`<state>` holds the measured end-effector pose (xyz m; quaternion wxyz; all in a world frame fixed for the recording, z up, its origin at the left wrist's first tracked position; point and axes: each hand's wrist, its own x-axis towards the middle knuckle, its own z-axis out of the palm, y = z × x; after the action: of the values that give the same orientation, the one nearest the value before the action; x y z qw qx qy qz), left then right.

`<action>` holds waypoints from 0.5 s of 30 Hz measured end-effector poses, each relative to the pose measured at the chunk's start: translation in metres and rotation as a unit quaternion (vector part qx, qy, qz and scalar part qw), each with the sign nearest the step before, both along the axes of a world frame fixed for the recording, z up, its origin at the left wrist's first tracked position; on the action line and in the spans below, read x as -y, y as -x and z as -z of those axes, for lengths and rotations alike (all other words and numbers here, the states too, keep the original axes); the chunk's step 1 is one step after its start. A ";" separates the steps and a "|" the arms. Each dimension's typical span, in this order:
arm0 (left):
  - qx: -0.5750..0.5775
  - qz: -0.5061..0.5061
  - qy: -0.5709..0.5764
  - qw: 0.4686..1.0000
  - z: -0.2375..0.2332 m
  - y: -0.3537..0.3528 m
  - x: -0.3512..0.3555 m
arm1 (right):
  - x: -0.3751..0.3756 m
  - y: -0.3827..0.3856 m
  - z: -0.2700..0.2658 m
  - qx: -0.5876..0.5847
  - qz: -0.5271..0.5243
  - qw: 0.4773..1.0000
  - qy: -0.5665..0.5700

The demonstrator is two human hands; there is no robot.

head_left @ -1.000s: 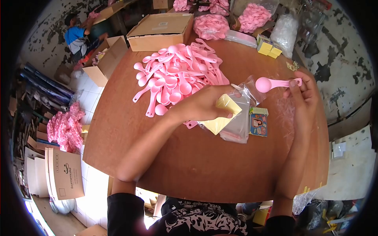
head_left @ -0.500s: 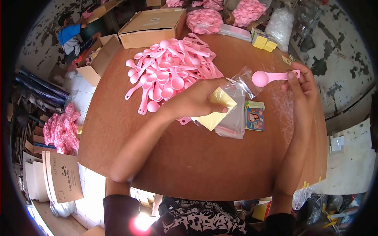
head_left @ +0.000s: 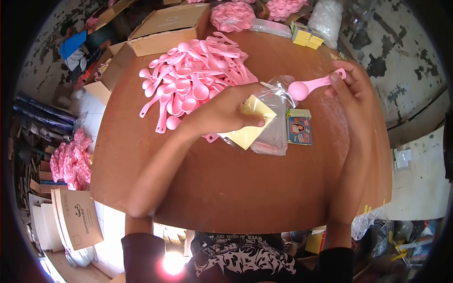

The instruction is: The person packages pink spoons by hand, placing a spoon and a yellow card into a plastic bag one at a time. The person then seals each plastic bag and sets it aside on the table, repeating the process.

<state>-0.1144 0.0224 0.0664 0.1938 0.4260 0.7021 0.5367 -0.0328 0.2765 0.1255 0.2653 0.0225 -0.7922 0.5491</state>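
Note:
My left hand [head_left: 231, 111] pinches a clear plastic bag with a yellow card [head_left: 252, 127] in or against it; the bag's upper end [head_left: 281, 87] spreads to the right. My right hand [head_left: 349, 85] holds a pink spoon [head_left: 311, 86] by the end of its handle, the round bowl touching or very near the bag's end. Beneath the left hand lies a stack of clear bags [head_left: 276, 134]. A small blue card with a picture [head_left: 299, 130] lies right of the stack. Behind my left hand spreads a pile of pink spoons [head_left: 188, 80].
A cardboard box [head_left: 170, 28] stands on the wooden table [head_left: 226, 188] at the back left. Bundles of pink spoons [head_left: 232, 16], small yellow boxes [head_left: 306, 36] and a bulging clear bag [head_left: 325, 22] line the back. A person [head_left: 75, 52] is at the far left.
My right hand has brought the spoon left, so its bowl is now at the bag's end. The whole view has shifted a little, with the table's things appearing further left and up.

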 end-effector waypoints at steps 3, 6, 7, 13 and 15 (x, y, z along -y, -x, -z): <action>-0.023 -0.007 0.009 1.000 0.000 -0.001 -0.001 | -0.002 0.000 -0.003 -0.002 0.004 1.000 -0.004; -0.037 -0.009 0.005 0.999 0.000 -0.003 -0.002 | -0.004 0.000 -0.003 -0.010 0.004 1.000 -0.001; -0.024 -0.007 0.012 1.000 -0.002 -0.004 -0.002 | -0.004 0.001 -0.003 -0.016 0.000 1.000 0.000; -0.022 0.011 -0.030 0.999 0.012 -0.003 -0.010 | 0.012 0.006 0.012 0.037 -0.058 0.997 0.019; -0.036 0.013 -0.060 0.997 0.017 -0.003 -0.014 | 0.020 0.007 0.016 0.032 -0.069 0.997 0.017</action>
<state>-0.1116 0.0361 0.0498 0.1496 0.4654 0.6696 0.5591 -0.0401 0.2560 0.1096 0.2014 0.0547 -0.7877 0.5797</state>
